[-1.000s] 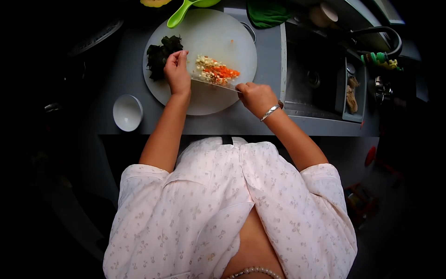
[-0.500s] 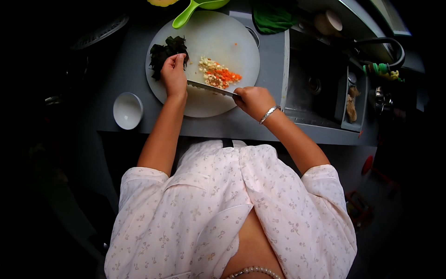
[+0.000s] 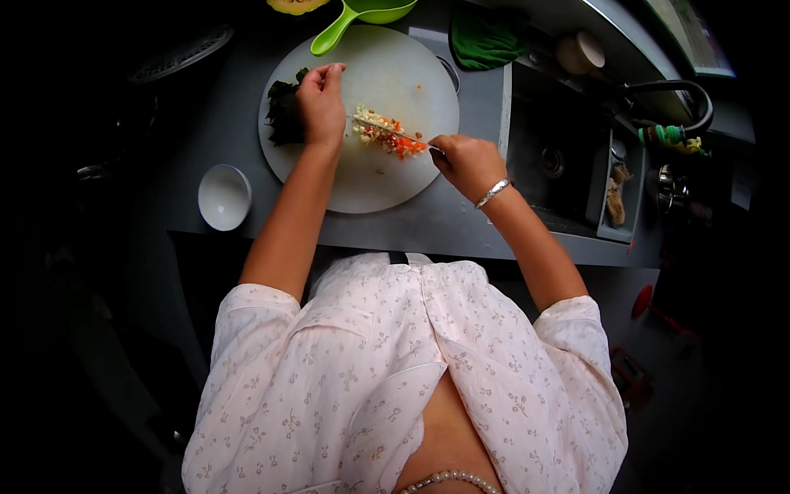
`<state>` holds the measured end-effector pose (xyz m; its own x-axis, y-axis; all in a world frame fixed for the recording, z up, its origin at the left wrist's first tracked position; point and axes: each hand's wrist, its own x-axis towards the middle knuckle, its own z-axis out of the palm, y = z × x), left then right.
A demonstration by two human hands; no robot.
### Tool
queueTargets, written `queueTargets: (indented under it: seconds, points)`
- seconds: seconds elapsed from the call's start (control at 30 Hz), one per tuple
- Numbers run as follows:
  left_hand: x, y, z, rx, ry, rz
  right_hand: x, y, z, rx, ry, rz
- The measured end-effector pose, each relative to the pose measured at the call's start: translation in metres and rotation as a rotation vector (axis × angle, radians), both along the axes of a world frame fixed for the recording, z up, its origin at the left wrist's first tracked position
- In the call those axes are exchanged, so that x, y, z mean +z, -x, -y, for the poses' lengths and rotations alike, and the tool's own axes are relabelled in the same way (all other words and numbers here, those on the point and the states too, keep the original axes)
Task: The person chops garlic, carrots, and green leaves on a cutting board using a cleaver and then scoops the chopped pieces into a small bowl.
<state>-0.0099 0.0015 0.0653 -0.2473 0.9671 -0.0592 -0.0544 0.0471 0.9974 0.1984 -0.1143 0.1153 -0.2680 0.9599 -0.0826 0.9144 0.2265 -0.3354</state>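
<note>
My right hand [image 3: 471, 165] is closed round the handle of a kitchen knife [image 3: 395, 132], whose blade lies across a pile of chopped orange and pale yellow bits [image 3: 404, 148]. These bits rest on a round white cutting board [image 3: 387, 189]. My left hand [image 3: 322, 107] is over the left part of the board with its fingers curled together; what they hold, if anything, is hidden. Dark green leaves [image 3: 284, 114] are heaped beside it, partly covered by the hand.
A white bowl [image 3: 225, 198] stands left of the board on the grey counter [image 3: 362, 232]. At the board's far edge is a green ladle-like scoop [image 3: 333, 34]. A green cloth [image 3: 487, 39] lies near the dark sink [image 3: 535, 185] on the right.
The knife has moved away from me, from the near side of the chopped pile onto it. My left hand has risen away from me and slightly right.
</note>
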Motion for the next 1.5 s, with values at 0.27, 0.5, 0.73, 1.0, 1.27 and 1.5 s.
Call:
queueTargets:
  seconds: [0.27,0.5,0.73,1.0,1.27,1.5]
  points:
    - [-0.051,0.0,-0.02,-0.132,-0.006,-0.037,-0.022,0.019,0.012,-0.104,0.035,0.113]
    - [-0.025,-0.006,-0.011,-0.14,-0.008,-0.16,-0.031,0.005,0.014,-0.069,-0.064,-0.01]
    - [-0.031,-0.002,-0.004,-0.103,-0.075,-0.121,-0.021,0.012,0.02,-0.094,0.081,0.051]
    - [-0.015,-0.003,0.0,-0.187,0.034,-0.267,-0.032,-0.001,0.02,-0.073,-0.015,-0.051]
    - [-0.035,-0.009,-0.011,-0.035,-0.068,-0.179,-0.024,-0.013,-0.007,0.003,0.007,0.013]
    - [-0.027,-0.008,0.002,-0.03,-0.058,-0.205,-0.036,-0.015,-0.003,0.019,-0.022,0.044]
